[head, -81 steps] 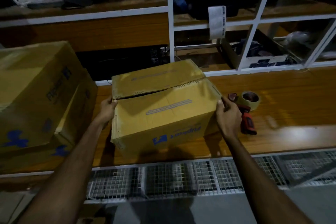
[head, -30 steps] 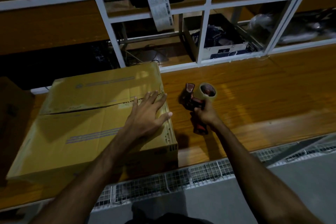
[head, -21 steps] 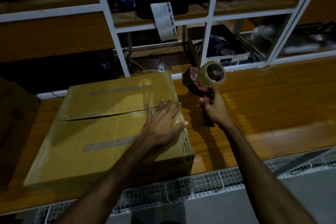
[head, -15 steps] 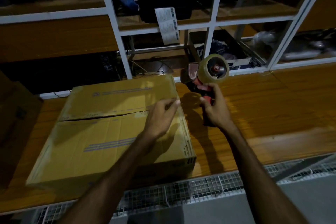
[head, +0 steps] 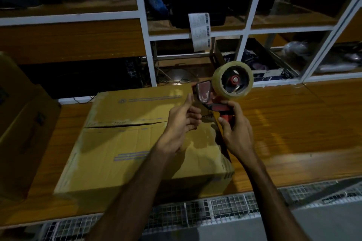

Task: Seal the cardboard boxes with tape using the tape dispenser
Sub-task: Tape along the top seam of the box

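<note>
A closed yellow cardboard box (head: 125,152) lies on the wooden bench, its two top flaps meeting at a seam that shows no tape. My right hand (head: 235,131) grips the red handle of the tape dispenser (head: 219,92) and holds it in the air over the box's far right corner, with the clear tape roll on top. My left hand (head: 182,123) is raised above the box with its fingers half curled and its thumb tip at the dispenser's front plate. I see nothing between its fingers.
A second, larger cardboard box (head: 21,123) stands at the left edge of the bench (head: 293,133). White-framed shelves (head: 244,33) with dark clutter rise behind. A wire mesh ledge (head: 225,209) runs along the bench's near edge.
My right hand has lifted the dispenser off the bench and brought it over the box's corner. My left hand has left the box top and risen to the dispenser's front.
</note>
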The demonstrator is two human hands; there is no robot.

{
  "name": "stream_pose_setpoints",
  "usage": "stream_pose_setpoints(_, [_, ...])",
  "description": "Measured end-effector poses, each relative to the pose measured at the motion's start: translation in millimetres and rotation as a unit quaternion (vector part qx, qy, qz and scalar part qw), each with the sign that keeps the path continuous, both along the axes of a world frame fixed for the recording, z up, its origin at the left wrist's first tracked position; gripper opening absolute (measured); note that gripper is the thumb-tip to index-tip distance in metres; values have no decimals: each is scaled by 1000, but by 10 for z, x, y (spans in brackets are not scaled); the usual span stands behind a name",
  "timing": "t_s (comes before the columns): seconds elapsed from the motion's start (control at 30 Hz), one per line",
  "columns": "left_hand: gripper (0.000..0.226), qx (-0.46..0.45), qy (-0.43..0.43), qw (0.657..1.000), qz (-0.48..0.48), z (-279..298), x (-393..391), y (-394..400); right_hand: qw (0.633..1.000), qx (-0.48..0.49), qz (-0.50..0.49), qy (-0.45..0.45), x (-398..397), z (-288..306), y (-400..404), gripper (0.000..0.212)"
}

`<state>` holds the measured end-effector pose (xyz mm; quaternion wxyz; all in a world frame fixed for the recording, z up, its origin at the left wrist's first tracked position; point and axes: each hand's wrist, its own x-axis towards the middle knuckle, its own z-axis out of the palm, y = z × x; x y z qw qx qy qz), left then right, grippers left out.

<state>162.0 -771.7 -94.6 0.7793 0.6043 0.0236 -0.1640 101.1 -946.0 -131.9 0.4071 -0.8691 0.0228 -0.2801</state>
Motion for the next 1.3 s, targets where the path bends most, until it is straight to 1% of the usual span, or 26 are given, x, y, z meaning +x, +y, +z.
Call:
stream_pose_setpoints(0.13, [36, -89, 24, 995, -48, -56, -26, 276, 999, -31, -35, -4, 21, 137, 170, 48])
stream_pose_setpoints(0.27, [27, -157, 50, 981, -105, -37, -13, 551, 997, -67, -41, -3, 58, 314, 324, 51])
stream_pose_setpoints(0.4, [32, -234, 72, 955, -167, -9, 7, 870, 997, -66, -25, -16, 107, 451, 523, 48])
stream_pose_setpoints(0.5, [43, -282, 92, 937, -184, 54, 32, 1099, 998, -56, -14, -27, 159, 483, 701, 49])
stream_pose_setpoints(0.57, [52, -294, 104, 933, -181, 121, 46, 1261, 998, -49, -5, -32, 219, 481, 836, 48])
stream_pose_setpoints(0.63, [54, -273, 110, 942, -160, 199, 59, 1399, 998, -39, 9, -42, 280, 493, 975, 44])
stream_pose_setpoints(0.67, [52, -248, 113, 951, -143, 232, 69, 1455, 998, -34, 16, -51, 310, 507, 1046, 42])
stream_pose_setpoints(0.73, [36, -206, 122, 964, -117, 279, 91, 1562, 997, -28, 27, -68, 362, 533, 1199, 37])
stream_pose_setpoints(0.8, [21, -191, 138, 967, -101, 267, 130, 1688, 996, -25, 37, -83, 402, 543, 1351, 33])
stream_pose_setpoints(0.9, [22, -164, 132, 973, -94, 198, 207, 1955, 994, -22, 45, -96, 470, 521, 1555, 34])
stream_pose_setpoints(0.97, [23, -113, 102, 985, -83, 170, 249, 2168, 995, -9, 52, -86, 511, 487, 1703, 40])
stream_pose_setpoints(1.07, [23, -5, 36, 997, -63, 159, 319, 2537, 994, 4, 84, -75, 561, 397, 1970, 44])
stream_pose_setpoints(1.13, [24, 80, -26, 995, -56, 162, 366, 2794, 993, -6, 89, -75, 613, 325, 2173, 43])
stream_pose_setpoints(1.2, [24, 148, -70, 986, -38, 150, 426, 3048, 993, -12, 89, -77, 694, 272, 2384, 44])
stream_pose_setpoints(1.3, [24, 182, -72, 981, -6, 110, 514, 3359, 993, -18, 101, -59, 825, 221, 2666, 52])
